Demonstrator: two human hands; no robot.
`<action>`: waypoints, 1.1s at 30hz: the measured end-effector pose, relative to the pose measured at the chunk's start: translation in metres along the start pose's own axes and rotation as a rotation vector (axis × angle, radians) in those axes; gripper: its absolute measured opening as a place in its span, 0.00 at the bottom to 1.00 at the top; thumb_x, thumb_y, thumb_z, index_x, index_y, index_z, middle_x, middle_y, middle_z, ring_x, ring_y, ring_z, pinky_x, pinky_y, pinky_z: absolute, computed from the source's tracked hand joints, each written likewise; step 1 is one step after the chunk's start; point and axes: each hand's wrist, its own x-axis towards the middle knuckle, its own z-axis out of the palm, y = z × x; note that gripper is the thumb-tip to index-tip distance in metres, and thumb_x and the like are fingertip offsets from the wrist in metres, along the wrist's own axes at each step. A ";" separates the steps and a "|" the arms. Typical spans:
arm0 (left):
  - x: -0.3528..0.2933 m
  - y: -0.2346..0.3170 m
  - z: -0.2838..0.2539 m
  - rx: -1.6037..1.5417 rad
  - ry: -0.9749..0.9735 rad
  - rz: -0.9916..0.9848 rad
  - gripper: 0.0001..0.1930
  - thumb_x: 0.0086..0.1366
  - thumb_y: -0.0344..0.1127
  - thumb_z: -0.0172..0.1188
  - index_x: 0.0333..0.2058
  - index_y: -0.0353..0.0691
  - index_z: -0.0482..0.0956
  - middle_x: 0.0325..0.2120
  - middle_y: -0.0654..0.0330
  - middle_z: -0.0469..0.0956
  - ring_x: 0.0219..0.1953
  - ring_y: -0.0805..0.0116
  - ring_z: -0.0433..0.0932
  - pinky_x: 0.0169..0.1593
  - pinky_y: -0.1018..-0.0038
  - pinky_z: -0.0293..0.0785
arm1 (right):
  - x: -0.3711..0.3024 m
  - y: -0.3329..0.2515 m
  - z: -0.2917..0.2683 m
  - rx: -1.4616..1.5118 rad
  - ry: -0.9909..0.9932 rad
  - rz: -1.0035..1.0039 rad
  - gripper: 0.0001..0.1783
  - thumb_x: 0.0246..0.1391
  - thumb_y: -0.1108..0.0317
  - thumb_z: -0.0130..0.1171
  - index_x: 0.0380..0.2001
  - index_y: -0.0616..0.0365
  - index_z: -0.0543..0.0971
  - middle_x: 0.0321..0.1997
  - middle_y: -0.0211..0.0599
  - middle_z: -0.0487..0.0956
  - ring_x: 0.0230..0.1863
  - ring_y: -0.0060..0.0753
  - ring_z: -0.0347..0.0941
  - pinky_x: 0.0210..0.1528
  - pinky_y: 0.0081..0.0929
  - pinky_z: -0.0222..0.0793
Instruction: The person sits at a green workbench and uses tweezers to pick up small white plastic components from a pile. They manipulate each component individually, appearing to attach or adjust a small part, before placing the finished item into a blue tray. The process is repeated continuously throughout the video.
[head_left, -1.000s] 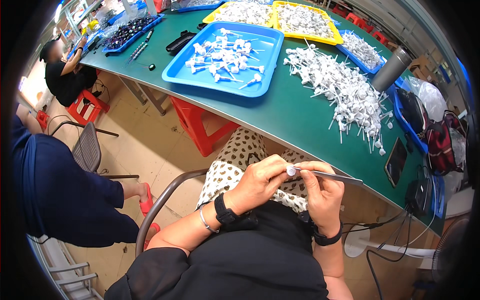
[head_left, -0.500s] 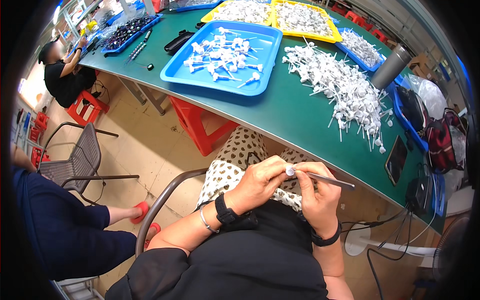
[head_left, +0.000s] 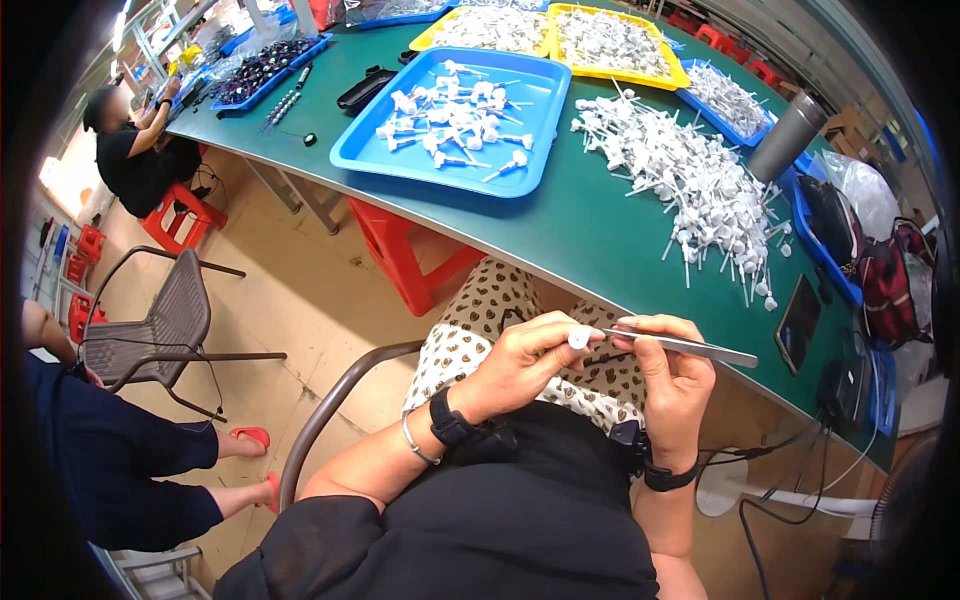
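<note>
Head view: the surface (head_left: pixel 600 235) is smooth and green. On it is one big blue tray (head_left: pixel 545 95), shiny like plastic, with round corners and white bits inside. Two yellow trays (head_left: pixel 625 75) behind it are full of white bits too. A loose pile (head_left: pixel 700 190) of white bits, with fat ends and thin sticks, lies to the right, too many to count. One gray bottle (head_left: pixel 788 137), round like a tube, is by the pile. One flat, dark phone (head_left: pixel 798 322) lies near the edge.

The left hand (head_left: pixel 525 362) has its fingers pinched together on one white piece (head_left: pixel 579 338). The right hand (head_left: pixel 675 375) is pinched around one metal tool (head_left: pixel 715 351), long, gray and flat, like tweezers. Its thin tip is close to the white piece, but I cannot tell if they touch. The white piece is small, with a round end showing; fingers hide the rest. It is held above the person's spotted pants (head_left: pixel 478 325).
</note>
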 end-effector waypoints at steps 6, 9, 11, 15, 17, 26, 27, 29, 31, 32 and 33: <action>0.000 0.001 0.001 -0.045 0.026 -0.033 0.14 0.77 0.34 0.55 0.53 0.33 0.82 0.38 0.59 0.79 0.36 0.73 0.82 0.42 0.75 0.81 | 0.001 0.002 0.001 0.008 0.023 0.001 0.09 0.65 0.78 0.61 0.46 0.69 0.78 0.46 0.42 0.83 0.45 0.28 0.81 0.51 0.25 0.79; 0.000 0.002 0.000 -0.030 0.026 -0.036 0.13 0.77 0.33 0.56 0.53 0.32 0.82 0.38 0.59 0.79 0.35 0.73 0.82 0.41 0.76 0.81 | 0.000 0.002 0.000 0.000 0.033 -0.011 0.09 0.66 0.78 0.60 0.47 0.69 0.77 0.46 0.42 0.83 0.45 0.27 0.81 0.51 0.25 0.79; 0.004 0.010 -0.005 0.018 0.021 -0.006 0.13 0.76 0.33 0.56 0.52 0.32 0.82 0.37 0.59 0.80 0.34 0.73 0.82 0.40 0.76 0.81 | 0.001 0.001 -0.002 0.008 0.049 -0.015 0.09 0.66 0.77 0.60 0.47 0.69 0.77 0.45 0.42 0.83 0.45 0.27 0.82 0.51 0.25 0.80; 0.041 0.031 -0.038 0.130 0.177 0.084 0.10 0.72 0.27 0.59 0.49 0.34 0.84 0.35 0.61 0.82 0.29 0.76 0.82 0.34 0.77 0.79 | 0.003 -0.004 -0.010 0.020 0.092 -0.036 0.09 0.68 0.76 0.59 0.48 0.69 0.76 0.45 0.43 0.84 0.45 0.28 0.82 0.51 0.26 0.80; 0.072 0.052 -0.069 0.209 0.364 0.204 0.10 0.73 0.30 0.59 0.47 0.32 0.84 0.36 0.61 0.84 0.29 0.77 0.80 0.33 0.78 0.78 | 0.004 -0.006 -0.016 -0.010 0.107 -0.065 0.09 0.69 0.75 0.58 0.48 0.69 0.76 0.45 0.43 0.84 0.44 0.29 0.83 0.51 0.27 0.81; 0.140 0.032 -0.100 1.067 0.325 0.452 0.27 0.60 0.38 0.71 0.56 0.35 0.76 0.51 0.43 0.79 0.55 0.41 0.76 0.59 0.55 0.74 | 0.011 -0.016 -0.046 -0.023 0.251 -0.145 0.09 0.70 0.71 0.57 0.47 0.67 0.76 0.44 0.43 0.84 0.42 0.29 0.83 0.49 0.29 0.82; 0.141 0.032 -0.074 0.978 0.197 0.379 0.21 0.59 0.37 0.72 0.50 0.38 0.80 0.45 0.48 0.82 0.49 0.44 0.79 0.55 0.57 0.76 | 0.012 -0.016 -0.049 -0.022 0.261 -0.145 0.09 0.70 0.71 0.57 0.47 0.67 0.76 0.44 0.43 0.84 0.42 0.29 0.83 0.49 0.29 0.82; 0.140 0.030 -0.028 0.988 -0.043 0.298 0.16 0.63 0.40 0.69 0.48 0.41 0.83 0.44 0.53 0.83 0.49 0.50 0.79 0.55 0.60 0.76 | 0.012 -0.017 -0.054 -0.029 0.284 -0.146 0.09 0.70 0.71 0.58 0.47 0.67 0.77 0.44 0.43 0.84 0.41 0.29 0.83 0.49 0.30 0.82; 0.149 0.025 0.001 0.982 -0.176 0.234 0.16 0.64 0.41 0.67 0.48 0.42 0.83 0.41 0.53 0.82 0.49 0.51 0.80 0.53 0.59 0.77 | 0.013 -0.020 -0.056 -0.023 0.293 -0.147 0.09 0.70 0.71 0.58 0.47 0.67 0.77 0.44 0.43 0.84 0.41 0.28 0.83 0.48 0.30 0.82; 0.157 0.019 0.012 0.980 -0.206 0.235 0.15 0.64 0.40 0.67 0.47 0.42 0.83 0.41 0.53 0.81 0.48 0.50 0.80 0.52 0.58 0.77 | 0.013 -0.021 -0.057 -0.025 0.303 -0.155 0.09 0.70 0.71 0.58 0.47 0.67 0.77 0.44 0.43 0.84 0.41 0.28 0.83 0.48 0.29 0.82; 0.164 0.016 0.019 1.013 -0.249 0.222 0.15 0.63 0.39 0.67 0.46 0.42 0.83 0.40 0.52 0.81 0.48 0.49 0.80 0.51 0.57 0.77 | 0.013 -0.022 -0.057 -0.020 0.308 -0.160 0.09 0.70 0.70 0.58 0.46 0.66 0.77 0.44 0.43 0.84 0.40 0.28 0.83 0.48 0.29 0.82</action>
